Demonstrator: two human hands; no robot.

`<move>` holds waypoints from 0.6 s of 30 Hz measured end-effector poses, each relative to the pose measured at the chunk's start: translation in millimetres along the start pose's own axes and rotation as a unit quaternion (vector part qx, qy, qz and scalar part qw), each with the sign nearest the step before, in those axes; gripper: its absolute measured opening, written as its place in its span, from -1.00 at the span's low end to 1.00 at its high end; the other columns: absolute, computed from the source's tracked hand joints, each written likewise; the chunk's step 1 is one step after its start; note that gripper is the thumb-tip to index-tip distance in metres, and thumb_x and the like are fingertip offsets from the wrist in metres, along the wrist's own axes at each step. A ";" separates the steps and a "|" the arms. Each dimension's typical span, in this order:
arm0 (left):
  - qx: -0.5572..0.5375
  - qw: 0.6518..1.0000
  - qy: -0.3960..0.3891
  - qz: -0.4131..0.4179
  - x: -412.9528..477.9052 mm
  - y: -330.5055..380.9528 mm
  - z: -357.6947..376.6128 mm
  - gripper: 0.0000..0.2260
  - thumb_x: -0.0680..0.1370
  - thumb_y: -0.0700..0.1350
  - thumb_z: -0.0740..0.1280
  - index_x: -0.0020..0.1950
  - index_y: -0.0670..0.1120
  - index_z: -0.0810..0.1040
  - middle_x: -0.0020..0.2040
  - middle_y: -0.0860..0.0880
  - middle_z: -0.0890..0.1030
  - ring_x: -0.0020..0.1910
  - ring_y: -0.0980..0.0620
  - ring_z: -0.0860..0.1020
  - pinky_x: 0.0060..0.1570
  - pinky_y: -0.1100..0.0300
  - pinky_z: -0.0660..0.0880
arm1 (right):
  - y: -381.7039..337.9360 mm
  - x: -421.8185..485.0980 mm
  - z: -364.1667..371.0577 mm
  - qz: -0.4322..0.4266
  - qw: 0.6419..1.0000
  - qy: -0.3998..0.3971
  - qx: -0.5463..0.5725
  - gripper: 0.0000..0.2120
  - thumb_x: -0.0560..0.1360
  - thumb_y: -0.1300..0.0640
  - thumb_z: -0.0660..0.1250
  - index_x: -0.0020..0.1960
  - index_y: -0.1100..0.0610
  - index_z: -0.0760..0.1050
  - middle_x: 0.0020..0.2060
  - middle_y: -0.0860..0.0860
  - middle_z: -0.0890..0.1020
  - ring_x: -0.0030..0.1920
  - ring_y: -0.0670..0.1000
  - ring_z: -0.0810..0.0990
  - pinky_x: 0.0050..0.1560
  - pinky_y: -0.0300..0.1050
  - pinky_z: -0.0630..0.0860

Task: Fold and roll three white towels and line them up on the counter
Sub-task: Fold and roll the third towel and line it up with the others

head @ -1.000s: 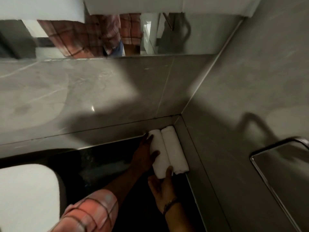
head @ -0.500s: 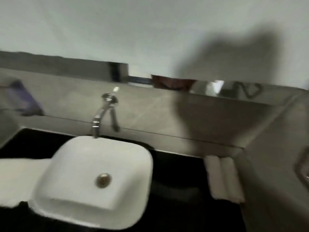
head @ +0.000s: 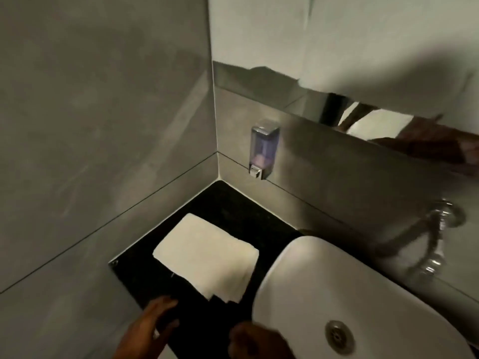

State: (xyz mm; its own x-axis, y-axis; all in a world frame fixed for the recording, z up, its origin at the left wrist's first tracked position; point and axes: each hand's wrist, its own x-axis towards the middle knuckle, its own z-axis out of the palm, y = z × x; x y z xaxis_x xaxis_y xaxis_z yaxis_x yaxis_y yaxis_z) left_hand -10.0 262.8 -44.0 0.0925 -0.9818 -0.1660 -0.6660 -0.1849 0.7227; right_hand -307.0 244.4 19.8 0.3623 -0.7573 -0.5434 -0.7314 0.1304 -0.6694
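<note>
My left hand [head: 150, 325] is lowest in view, fingers spread and flat, its grip released, holding nothing. It hovers over the near edge of the black worktop [head: 225, 203], just short of the towel [head: 207, 255] and not touching it. My right hand [head: 256, 340] sits beside it, at the near rim of the sink [head: 337, 286]; it is dark and blurred, and I cannot tell whether its grip is released or clenched. It holds nothing that I can see.

The towel is white and folded into a flat, layered rectangle, not rolled. It lies on the worktop just left of the sink, its near corner showing the stepped edges of several layers, closest to my left hand. Its right edge comes close to the sink's rim; I cannot tell if they touch. Its far left corner reaches nearly to the grey wall [head: 90, 151] that bounds the worktop on that side.

The sink is a white rounded basin standing on the worktop, with a metal drain [head: 338, 336] in its bowl. Beyond the towel, bare black worktop runs back into the corner where the two grey walls meet. Behind the sink, a chrome tap [head: 435, 229] comes out of the back wall, blurred. Farther back and above the corner, a soap dispenser [head: 264, 149] with a clear body and chrome cap is fixed to the back wall. Above it is the lower edge of a mirror [head: 259, 81].
</note>
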 end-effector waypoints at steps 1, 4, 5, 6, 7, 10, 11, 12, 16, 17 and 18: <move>-0.005 1.000 0.008 0.004 22.9 -0.6 -2.9 -0.27 0.42 0.57 0.18 0.35 0.10 0.58 0.41 0.04 0.52 0.43 -0.02 0.52 0.40 0.16 0.46 | -23.7 20.3 -22.1 -0.023 0.999 0.038 0.007 -0.84 0.55 -0.28 0.24 0.12 -0.43 0.50 -0.09 -0.49 0.57 0.04 -0.41 0.56 0.04 -0.60 0.36; 0.082 0.995 -0.037 0.053 133.5 12.5 -19.4 -0.28 0.52 0.49 0.04 0.45 0.05 0.50 0.49 -0.01 0.48 0.47 -0.03 0.45 0.42 -0.05 0.46 | -42.9 118.9 -58.4 -0.010 0.996 0.093 0.001 -0.70 0.64 -0.14 0.24 0.36 -0.25 0.45 0.21 -0.38 0.50 0.31 -0.16 0.50 0.38 -0.24 0.40; 0.129 0.988 -0.058 0.064 165.7 12.6 -27.7 -0.35 0.56 0.41 0.03 0.50 0.08 0.44 0.53 0.01 0.43 0.50 -0.02 0.42 0.44 -0.03 0.43 | -54.1 144.0 -63.2 0.002 0.992 0.122 -0.045 -0.60 0.65 -0.11 0.22 0.48 -0.12 0.37 0.36 -0.22 0.47 0.42 -0.05 0.42 0.46 -0.17 0.33; 0.182 0.976 -0.079 0.089 193.6 12.0 -30.6 -0.42 0.60 0.32 0.04 0.56 0.10 0.36 0.57 0.03 0.37 0.53 -0.02 0.37 0.47 -0.02 0.39 | -54.5 165.1 -60.9 0.038 0.986 0.126 -0.102 -0.49 0.66 -0.11 0.20 0.57 -0.03 0.26 0.49 -0.08 0.38 0.51 0.02 0.32 0.54 -0.10 0.24; 0.221 0.964 -0.092 0.115 223.8 11.4 -35.4 -0.47 0.64 0.22 0.07 0.61 0.11 0.27 0.62 0.02 0.29 0.58 -0.04 0.29 0.51 -0.03 0.33 | -50.6 185.9 -57.1 0.073 0.977 0.136 -0.148 -0.40 0.65 -0.11 0.19 0.63 0.02 0.14 0.59 0.01 0.25 0.58 0.08 0.21 0.60 -0.02 0.15; 0.301 0.927 -0.180 0.129 286.9 5.3 -44.1 -0.39 0.67 -0.05 0.19 0.68 0.05 0.01 0.70 -0.02 0.01 0.68 -0.11 -0.01 0.63 -0.06 0.09 | -47.4 218.8 -54.3 0.141 0.956 0.146 -0.211 -0.25 0.63 -0.09 0.20 0.68 0.05 -0.09 0.66 0.02 -0.02 0.66 0.12 -0.08 0.63 0.16 -0.10; 0.301 0.924 -0.201 0.127 299.1 5.4 -45.5 -0.34 0.65 -0.11 0.21 0.68 0.03 -0.04 0.70 -0.03 -0.05 0.68 -0.13 -0.07 0.65 -0.05 0.01 | -46.1 225.5 -52.8 0.150 0.951 0.160 -0.217 -0.25 0.63 -0.07 0.20 0.68 0.05 -0.10 0.67 0.02 -0.02 0.66 0.12 -0.11 0.62 0.21 -0.15; 0.305 0.919 -0.217 0.126 309.2 4.6 -46.9 -0.31 0.64 -0.15 0.22 0.68 0.01 -0.07 0.70 -0.04 -0.08 0.68 -0.13 -0.11 0.66 -0.04 -0.04 | -46.7 229.6 -52.1 0.155 0.946 0.174 -0.225 -0.26 0.62 -0.05 0.21 0.67 0.04 -0.08 0.66 0.02 0.02 0.66 0.12 -0.09 0.60 0.26 -0.21; 0.260 0.931 -0.236 0.102 326.1 17.6 -54.9 -0.40 0.67 -0.17 0.19 0.68 0.00 0.04 0.69 -0.06 0.07 0.66 -0.10 0.07 0.63 0.06 0.00 | -54.8 241.3 -60.4 0.193 0.932 0.183 -0.246 -0.27 0.57 -0.04 0.29 0.65 -0.02 0.06 0.57 0.00 0.30 0.59 0.10 0.18 0.54 0.40 -0.29; 0.241 0.937 -0.240 0.084 323.3 24.2 -59.0 -0.47 0.68 -0.17 0.18 0.66 -0.01 0.16 0.66 -0.07 0.18 0.62 -0.10 0.18 0.61 0.07 0.07 | -57.4 241.2 -60.0 0.198 0.931 0.178 -0.250 -0.31 0.57 -0.06 0.29 0.63 -0.05 0.12 0.54 -0.02 0.34 0.56 0.09 0.23 0.55 0.41 -0.24; 0.216 0.944 -0.239 0.072 320.9 29.5 -62.8 -0.55 0.69 -0.15 0.17 0.61 -0.03 0.29 0.61 -0.09 0.30 0.56 -0.11 0.30 0.56 0.08 0.19 | -61.4 238.7 -59.9 0.197 0.930 0.168 -0.262 -0.38 0.58 -0.08 0.27 0.60 -0.09 0.20 0.52 -0.04 0.37 0.54 0.09 0.25 0.55 0.41 -0.16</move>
State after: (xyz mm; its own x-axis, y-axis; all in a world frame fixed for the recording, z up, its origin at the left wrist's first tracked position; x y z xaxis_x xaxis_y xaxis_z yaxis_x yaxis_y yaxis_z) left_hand 46.5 -60.5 -33.8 -0.2985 -0.8441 -0.4454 -0.8953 0.0860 0.4371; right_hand -210.2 17.3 -38.5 -0.1296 -0.8856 -0.4460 -0.9821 0.1765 -0.0651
